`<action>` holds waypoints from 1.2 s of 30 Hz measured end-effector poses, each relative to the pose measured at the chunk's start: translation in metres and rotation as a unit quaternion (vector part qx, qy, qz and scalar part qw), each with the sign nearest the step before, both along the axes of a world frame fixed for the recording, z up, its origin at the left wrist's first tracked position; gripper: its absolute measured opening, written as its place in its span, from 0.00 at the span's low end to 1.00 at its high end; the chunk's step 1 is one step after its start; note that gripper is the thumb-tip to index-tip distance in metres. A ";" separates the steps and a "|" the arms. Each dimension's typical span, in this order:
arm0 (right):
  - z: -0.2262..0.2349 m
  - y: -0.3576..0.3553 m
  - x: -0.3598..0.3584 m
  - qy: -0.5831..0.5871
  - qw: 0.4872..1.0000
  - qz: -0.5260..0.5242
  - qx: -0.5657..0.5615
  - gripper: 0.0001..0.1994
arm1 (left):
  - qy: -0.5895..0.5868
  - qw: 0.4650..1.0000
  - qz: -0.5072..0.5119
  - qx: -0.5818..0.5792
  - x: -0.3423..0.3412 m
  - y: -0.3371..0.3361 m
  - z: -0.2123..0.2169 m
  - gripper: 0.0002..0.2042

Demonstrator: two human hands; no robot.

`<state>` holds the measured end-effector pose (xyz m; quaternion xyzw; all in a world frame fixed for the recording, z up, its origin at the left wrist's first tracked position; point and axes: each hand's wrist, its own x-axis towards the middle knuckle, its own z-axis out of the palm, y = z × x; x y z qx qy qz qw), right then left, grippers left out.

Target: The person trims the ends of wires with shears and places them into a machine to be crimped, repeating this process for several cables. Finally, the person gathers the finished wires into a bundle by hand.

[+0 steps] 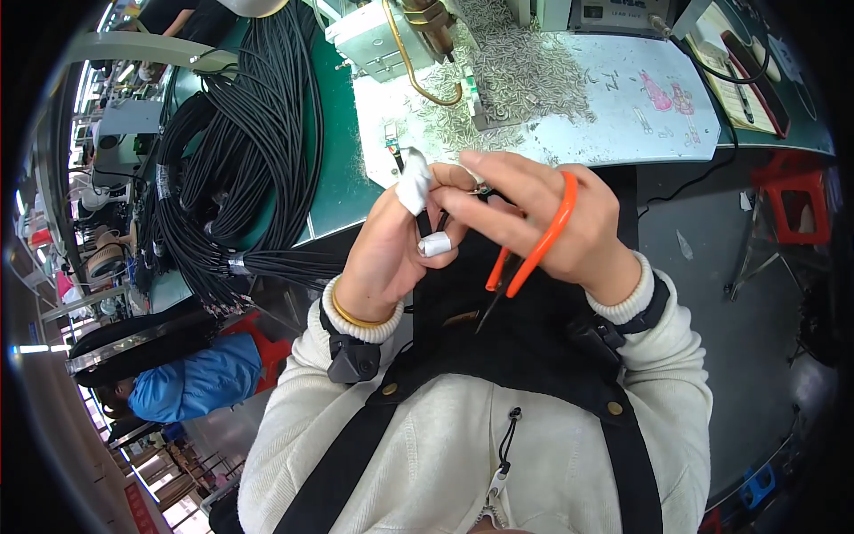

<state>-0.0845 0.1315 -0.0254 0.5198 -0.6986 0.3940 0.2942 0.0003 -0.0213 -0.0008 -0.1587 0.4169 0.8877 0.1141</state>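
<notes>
scissors [541, 250] hang looped on right hand [583, 236] (likely light, stiff; hold by handle [567, 209]); left hand [378, 258] curls; can't tell what either's fingers grip.

1. Bright, fairly even light; strip lights [43, 349] at left blown out.
2. Left hand [378, 258] and right hand [578, 227] well lit, soft shading.
3. White board [623, 98], far side: near-clipped.
4. Black apron [556, 311]: detail crushed.
5. Fisheye bend, black rim.
</notes>
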 end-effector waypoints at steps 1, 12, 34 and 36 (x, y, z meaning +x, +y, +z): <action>0.002 0.000 0.000 0.051 0.998 0.001 0.025 0.14 | -0.018 1.000 0.014 0.013 0.000 0.001 0.002 0.10; -0.008 0.008 -0.001 -0.159 0.983 0.091 -0.006 0.07 | -0.016 0.998 -0.035 -0.054 0.003 -0.003 0.003 0.10; -0.011 -0.004 0.026 -0.573 0.781 0.168 -0.184 0.06 | 0.071 0.932 0.142 -0.325 0.009 0.023 0.000 0.06; -0.005 0.006 0.021 -0.539 0.826 0.144 -0.077 0.07 | 0.056 0.936 0.142 -0.316 0.010 0.021 0.001 0.05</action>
